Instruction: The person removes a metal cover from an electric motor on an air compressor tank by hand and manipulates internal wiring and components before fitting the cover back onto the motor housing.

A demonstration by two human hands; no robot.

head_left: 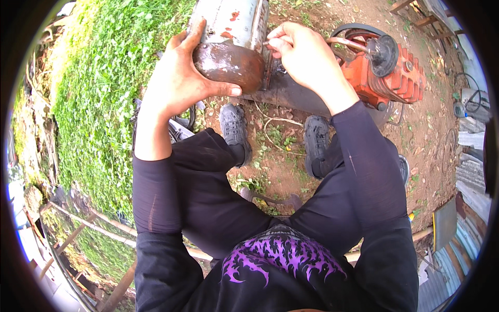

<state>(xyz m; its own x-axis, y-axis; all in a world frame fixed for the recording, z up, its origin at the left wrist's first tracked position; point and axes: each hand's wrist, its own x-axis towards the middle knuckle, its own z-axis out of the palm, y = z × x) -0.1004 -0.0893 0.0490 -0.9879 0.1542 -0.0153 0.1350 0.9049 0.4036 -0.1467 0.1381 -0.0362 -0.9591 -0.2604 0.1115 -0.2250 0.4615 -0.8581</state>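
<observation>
A cylindrical motor [234, 21] with worn pale paint and a rusty brown domed end cover [228, 65] stands in front of me. My left hand [179, 75] grips the end cover, thumb along its near edge and fingers spread over its left side. Close to the motor's right edge, my right hand [304, 57] is closed in a pinch. Whatever sits between its fingertips is too small to make out. Below that hand runs a dark metal base [291, 93]. To its right is an orange finned compressor pump [382, 78] with a round black part on top.
A black pulley wheel [358, 32] is behind the pump. My shoes [235, 132] rest on bare soil, with a thin loop of cord [283, 119] between them. Grass [109, 104] covers the left side. Corrugated metal sheets [457, 270] lie at the lower right.
</observation>
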